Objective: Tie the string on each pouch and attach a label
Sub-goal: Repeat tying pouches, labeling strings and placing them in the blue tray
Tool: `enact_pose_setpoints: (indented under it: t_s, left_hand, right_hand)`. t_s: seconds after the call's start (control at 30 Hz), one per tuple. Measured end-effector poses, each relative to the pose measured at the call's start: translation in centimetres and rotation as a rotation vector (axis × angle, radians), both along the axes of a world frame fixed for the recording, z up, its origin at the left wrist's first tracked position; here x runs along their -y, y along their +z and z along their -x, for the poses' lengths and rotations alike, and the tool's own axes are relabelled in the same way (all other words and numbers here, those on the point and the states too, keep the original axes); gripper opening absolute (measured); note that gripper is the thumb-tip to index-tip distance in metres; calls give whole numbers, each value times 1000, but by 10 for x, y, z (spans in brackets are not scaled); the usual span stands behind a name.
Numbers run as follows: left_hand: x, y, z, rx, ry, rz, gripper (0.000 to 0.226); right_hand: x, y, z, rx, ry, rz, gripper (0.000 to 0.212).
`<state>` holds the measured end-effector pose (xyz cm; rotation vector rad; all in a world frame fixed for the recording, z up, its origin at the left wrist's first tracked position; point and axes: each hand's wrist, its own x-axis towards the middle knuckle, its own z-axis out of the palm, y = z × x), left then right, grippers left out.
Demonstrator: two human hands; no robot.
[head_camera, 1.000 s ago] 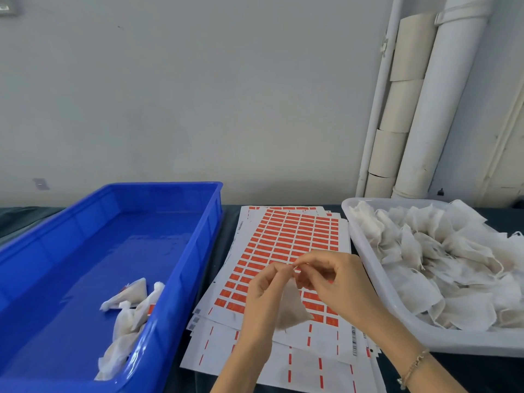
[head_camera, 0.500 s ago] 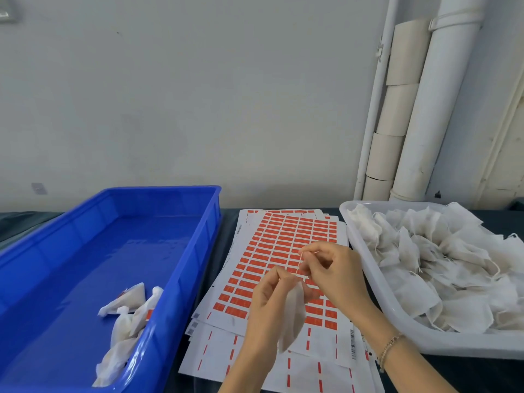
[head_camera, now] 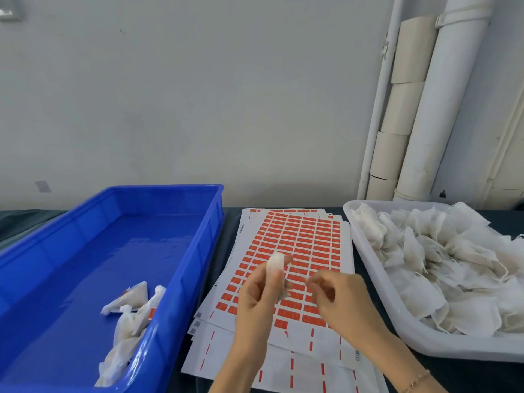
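Far out to the left of your left hand sits the blue bin [head_camera: 195,251], and a few finished pouches [head_camera: 133,307] lie bunched against its near right wall, one showing a bit of red label. Your left hand [head_camera: 261,296] is raised over the sheets, its fingers and thumb curled round a white pouch [head_camera: 275,262] that is gathered into a narrow bundle and stands roughly upright, its top poking out above your fingertips. Beneath and beyond both hands the stack of label sheets [head_camera: 312,236] is fanned across the dark worktop [head_camera: 467,377], with many red labels left on the top sheet and mostly bare backing on the sheets nearest you. Just to the right of the pouch, your right hand [head_camera: 340,296] is curled, thumb and forefinger pinched together on what looks like the string [head_camera: 299,273], a faint thin line running back to the pouch; it is blurred. The two hands are close but not touching. A thin bracelet [head_camera: 416,380] circles your right wrist. To the right of that hand, the white tray [head_camera: 380,293] holds a heaped pile of loose pouches [head_camera: 453,265].
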<state>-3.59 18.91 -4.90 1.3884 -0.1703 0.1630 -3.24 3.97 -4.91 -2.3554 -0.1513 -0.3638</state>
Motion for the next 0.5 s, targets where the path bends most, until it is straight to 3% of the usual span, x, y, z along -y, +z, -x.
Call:
enact_pose_setpoints:
  t_s: [0.07,0.13,0.2,0.33,0.5]
  left_hand:
    - [0,-7,-1,120,85,-189,13]
    - [-1,-16,-5,297,168,-450,22]
    - [0,-20,-8,421,194,-554,27]
    - [1,-17,-8,438,186,-393,23]
    - [3,-11,-5,54,29,-63,28]
  right_hand:
    - [-7,0,11,-33,85,-36,6]
    - [-11,6,18,-17,152,-105,13]
    - [-12,14,20,11,195,-188,16]
    - [-15,24,22,45,265,-347,10]
    - [-16,16,17,128,44,-472,10]
